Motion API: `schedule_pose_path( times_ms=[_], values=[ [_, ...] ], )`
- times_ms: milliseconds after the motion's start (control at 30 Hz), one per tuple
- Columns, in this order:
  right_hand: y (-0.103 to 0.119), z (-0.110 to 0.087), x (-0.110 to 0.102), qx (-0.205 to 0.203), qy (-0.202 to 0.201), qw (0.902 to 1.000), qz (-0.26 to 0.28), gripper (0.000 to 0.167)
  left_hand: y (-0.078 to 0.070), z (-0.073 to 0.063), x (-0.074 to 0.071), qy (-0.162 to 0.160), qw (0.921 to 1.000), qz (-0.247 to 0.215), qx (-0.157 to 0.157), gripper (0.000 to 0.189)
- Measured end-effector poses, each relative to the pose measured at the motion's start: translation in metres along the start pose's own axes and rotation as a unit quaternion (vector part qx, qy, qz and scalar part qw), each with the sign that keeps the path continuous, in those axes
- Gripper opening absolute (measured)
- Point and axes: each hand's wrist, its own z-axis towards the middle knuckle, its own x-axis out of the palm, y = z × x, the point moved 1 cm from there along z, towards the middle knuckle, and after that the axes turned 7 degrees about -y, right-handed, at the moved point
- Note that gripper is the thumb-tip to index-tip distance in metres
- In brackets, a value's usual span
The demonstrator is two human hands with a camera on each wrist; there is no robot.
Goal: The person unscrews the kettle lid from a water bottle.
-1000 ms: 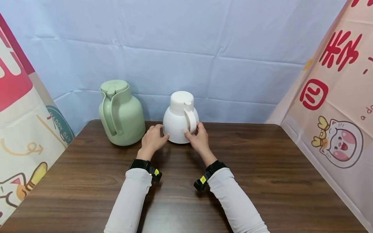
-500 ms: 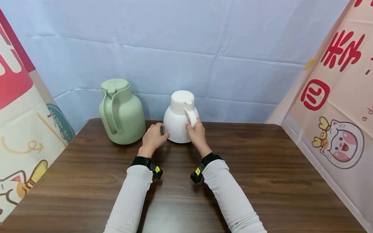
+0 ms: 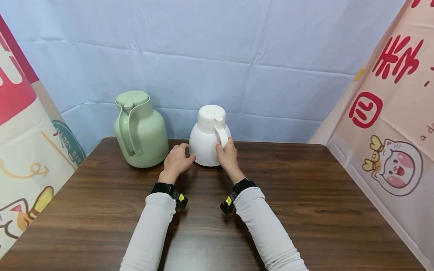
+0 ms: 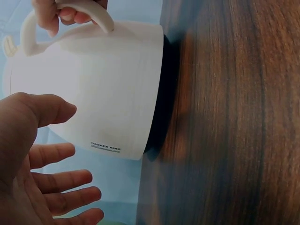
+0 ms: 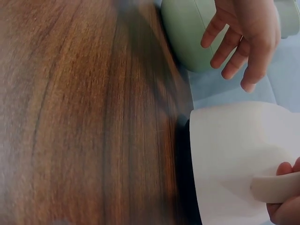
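Note:
A white insulated jug with a lid and a side handle stands upright near the table's back edge. My right hand grips the handle; in the right wrist view its fingers are curled round it. On the jug's other side is my left hand, fingers and thumb spread, holding nothing. The left wrist view shows a gap between those fingers and the jug's wall, while the thumb overlaps the wall. Small lettering and a dark base show on the jug there.
To the left of my left hand stands a larger green insulated jug, its handle facing me. A pale blue cloth hangs right behind the brown wooden table. Printed cloths hang at both sides.
My right hand has gone from spread fingers beside the white jug's handle to a grip round it. The left hand and both jugs stay practically where they were.

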Motion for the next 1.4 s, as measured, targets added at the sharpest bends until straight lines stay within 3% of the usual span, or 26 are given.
schedule_pose_path(
  times_ms=[433, 800, 1200, 1400],
  values=[
    [0.0, -0.005, -0.01, 0.002, -0.01, 0.9998, -0.016, 0.031, 0.0, -0.008, 0.002, 0.005, 0.9999, 0.009, 0.008, 0.053],
    [-0.004, -0.009, -0.023, 0.011, -0.012, 0.9997, -0.018, 0.024, -0.006, -0.014, -0.005, 0.0, 0.9997, 0.01, 0.024, 0.052],
    [-0.008, -0.019, -0.032, -0.012, -0.034, 0.9992, -0.019, 0.014, -0.005, -0.02, -0.007, 0.002, 0.9995, 0.019, 0.024, 0.051],
    [-0.008, -0.02, -0.04, -0.011, -0.022, 0.9997, -0.009, 0.017, -0.007, -0.022, -0.008, 0.002, 0.9992, 0.02, 0.034, 0.052]
  ],
)
